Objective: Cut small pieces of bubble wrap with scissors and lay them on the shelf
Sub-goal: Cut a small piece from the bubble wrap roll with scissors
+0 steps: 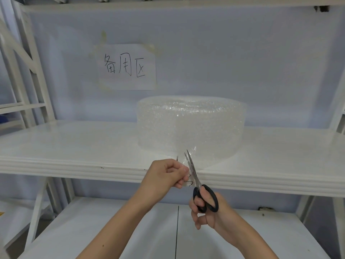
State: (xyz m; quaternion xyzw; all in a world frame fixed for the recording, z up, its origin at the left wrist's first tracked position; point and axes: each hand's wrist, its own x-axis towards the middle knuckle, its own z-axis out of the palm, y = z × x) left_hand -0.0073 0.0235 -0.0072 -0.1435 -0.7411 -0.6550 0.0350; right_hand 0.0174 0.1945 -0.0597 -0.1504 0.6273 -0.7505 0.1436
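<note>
My left hand (pixel 164 174) pinches the wrap (pixel 190 128); my right hand (pixel 207 210) grips the scissors (pixel 196 180), blades slightly parted, pointing up-left.

I'm seeing the right hand (pixel 207 212) gripping black-handled scissors (pixel 197 186), blades slightly parted and biting into a bubble wrap flap (pixel 183 165) that the left hand (pixel 164 176) is pinching, trailing off the roll (pixel 190 126) sitting on the white shelf (pixel 74 146) under a handwritten paper sign (pixel 127 67).

L hand (pixel 164 174) pinched tight, grip pointing to 3 o'clock. R hand (pixel 207 208) at 5 o'clock from it, fingers curled.
</note>
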